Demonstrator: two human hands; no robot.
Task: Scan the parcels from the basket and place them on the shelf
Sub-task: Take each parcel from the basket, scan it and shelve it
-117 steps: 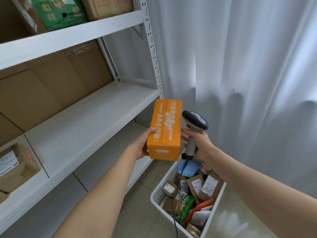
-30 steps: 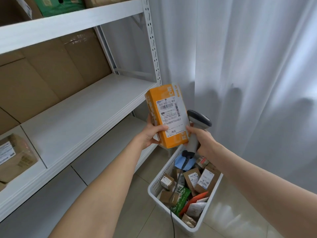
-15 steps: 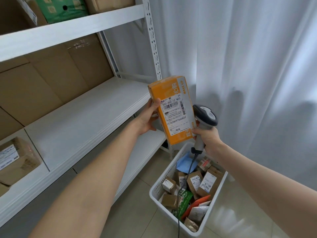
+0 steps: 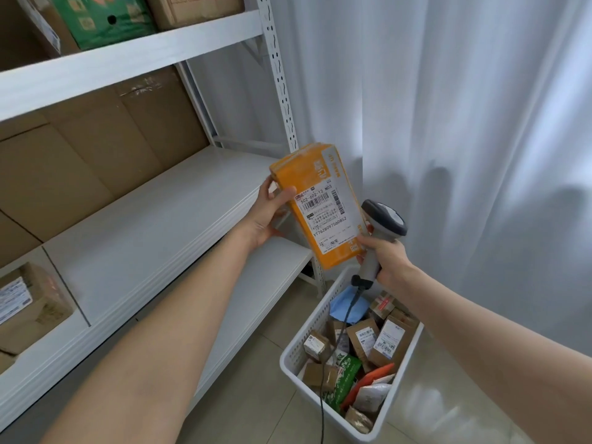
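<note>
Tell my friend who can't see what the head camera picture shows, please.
The left hand holds a tilted orange parcel, label facing the camera, while the right hand grips a grey scanner beside it. Below sits a white basket of small parcels, with a white shelf to the left.

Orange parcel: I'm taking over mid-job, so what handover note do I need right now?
Left hand holds the orange parcel, label towards the camera.
Right hand grips the scanner beside the parcel's lower edge.
Basket on the floor holds many parcels.
Done: one brown parcel lies on the shelf.
Left: scan unconfirmed; shelve this one, then the rest.
</note>
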